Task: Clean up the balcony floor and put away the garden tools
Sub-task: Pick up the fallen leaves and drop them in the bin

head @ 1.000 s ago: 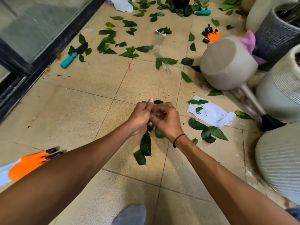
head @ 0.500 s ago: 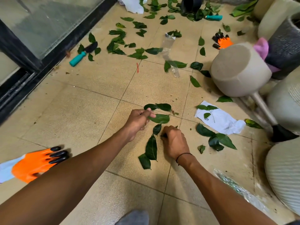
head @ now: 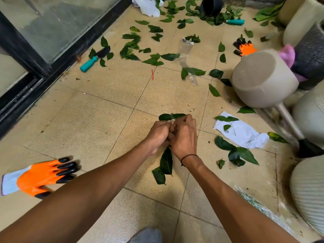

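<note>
My left hand [head: 158,134] and my right hand [head: 184,135] are pressed together at the centre of the beige tiled floor [head: 98,120], both with curled fingers gripping dark green fallen leaves [head: 166,162]; some leaves stick out at 12 o'clock of my fists, others hang down at 6 o'clock; at 8 o'clock lies an orange garden glove with black claws [head: 40,176]; at 11 o'clock, near the door frame, a teal-handled hand trowel [head: 93,59]; at 3 o'clock a white crumpled cloth [head: 242,132]; at 1 o'clock a tipped beige round pot [head: 263,79].
</note>
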